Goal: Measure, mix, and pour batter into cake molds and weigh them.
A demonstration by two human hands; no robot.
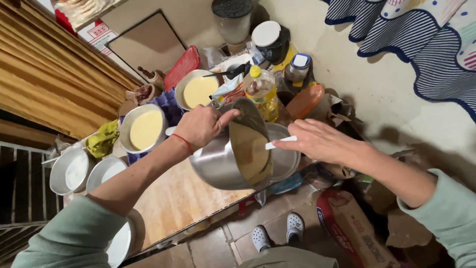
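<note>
My left hand (201, 126) grips the rim of a large steel mixing bowl (216, 165) and holds it tilted on its side over the wooden table (176, 201). Pale brown batter (249, 151) slides along the bowl's inside toward a round metal pan (286, 160) just behind it. My right hand (320, 141) holds a white spatula (280, 143) whose tip reaches into the bowl's mouth. A red cord circles my left wrist.
Two round pans of yellow batter (146, 129) (200, 91) stand further back, and two empty pans (69, 171) (105, 171) to the left. An oil bottle (263, 89), jars, a blender jug (232, 21), a red lid (181, 67) and a green cloth (101, 139) crowd the table. Below are my white clogs (260, 238) and a cardboard box (347, 226).
</note>
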